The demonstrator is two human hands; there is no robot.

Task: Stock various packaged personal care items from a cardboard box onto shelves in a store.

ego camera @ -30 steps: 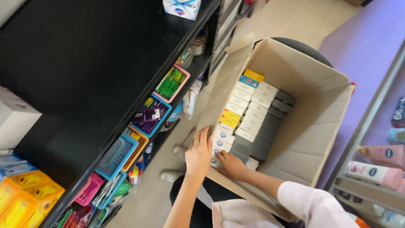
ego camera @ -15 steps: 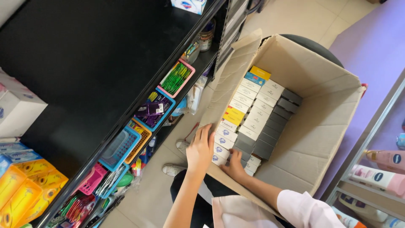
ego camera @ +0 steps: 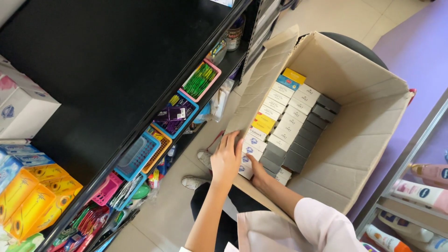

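Left hand flat on white cartons, right hand grip unclear, cardboard box

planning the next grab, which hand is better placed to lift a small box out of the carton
Right, probably. The right hand is already down inside the carton, at the near end of the rows of small boxes. The left hand lies over the carton's near edge, on top of the end boxes.
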